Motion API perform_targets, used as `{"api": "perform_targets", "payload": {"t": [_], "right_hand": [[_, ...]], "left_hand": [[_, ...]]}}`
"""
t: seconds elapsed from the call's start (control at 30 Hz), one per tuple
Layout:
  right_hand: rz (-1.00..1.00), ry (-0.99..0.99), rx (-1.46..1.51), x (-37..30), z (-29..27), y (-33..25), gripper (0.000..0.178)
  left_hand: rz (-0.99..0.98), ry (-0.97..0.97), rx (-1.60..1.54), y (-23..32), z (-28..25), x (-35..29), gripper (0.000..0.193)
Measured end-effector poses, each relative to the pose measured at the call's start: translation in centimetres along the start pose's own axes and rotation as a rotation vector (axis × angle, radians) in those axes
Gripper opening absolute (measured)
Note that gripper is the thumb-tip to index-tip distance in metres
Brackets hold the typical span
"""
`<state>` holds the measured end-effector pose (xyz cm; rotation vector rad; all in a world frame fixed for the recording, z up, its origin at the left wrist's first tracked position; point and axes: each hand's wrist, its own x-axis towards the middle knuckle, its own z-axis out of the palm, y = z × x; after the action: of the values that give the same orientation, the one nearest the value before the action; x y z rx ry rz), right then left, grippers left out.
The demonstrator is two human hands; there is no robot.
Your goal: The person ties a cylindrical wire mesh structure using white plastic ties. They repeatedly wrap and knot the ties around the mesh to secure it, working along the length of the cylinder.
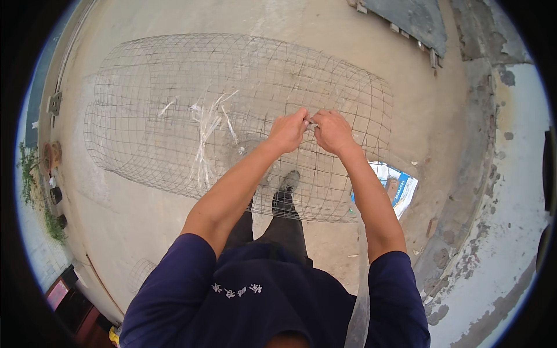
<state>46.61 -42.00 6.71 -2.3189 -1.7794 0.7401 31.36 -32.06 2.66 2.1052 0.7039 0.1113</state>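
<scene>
While left hand (288, 132) and right hand (335, 132) hold fingers closed, on what cannot be told, grey wire mesh (258, 95) spans left to right below, thin, square-gridded, see-through, rounded; white strips (203, 136) on its left part

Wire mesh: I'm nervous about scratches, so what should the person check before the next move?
1. Both hands visible: ok; left hand and right hand are close together over the wire mesh.
2. Gloves worn: not ok; both hands are bare.
3. Forearms covered: not ok; the short sleeves leave them bare.
4. White strands apart from the hands: ok; they lie to the left.
5. Shoe clear of the mesh: cannot tell; they overlap in this view.
6. What the fingertips pinch: cannot tell; too small.
</scene>
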Motion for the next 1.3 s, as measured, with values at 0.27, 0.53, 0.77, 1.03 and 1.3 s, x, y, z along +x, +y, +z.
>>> {"api": "perform_targets", "payload": {"t": [0.27, 0.53, 0.77, 1.03, 1.3], "right_hand": [[0.183, -0.36, 0.137, 3.1, 0.0, 0.2, 0.029], [0.147, -0.156, 0.01, 2.4, 0.7, -1.9, 0.017], [0.086, 0.366, 0.003, 0.7, 4.9, -2.0, 0.028], [0.211, -0.149, 0.226, 3.1, 1.9, -0.1, 0.043], [0.078, 0.205, -0.073, 0.0, -0.2, -2.4, 0.051]], "left_hand": [[0.091, 0.068, 0.129, -0.1, 0.5, -0.7, 0.005], [0.003, 0.105, -0.042, -0.2, 0.0, -0.6, 0.005], [-0.068, 0.047, -0.102, -1.2, -0.2, 0.2, 0.007], [-0.067, 0.051, -0.11, -1.2, 0.4, 0.3, 0.006], [-0.082, 0.008, -0.136, -1.9, 0.8, 1.0, 0.01]]}}
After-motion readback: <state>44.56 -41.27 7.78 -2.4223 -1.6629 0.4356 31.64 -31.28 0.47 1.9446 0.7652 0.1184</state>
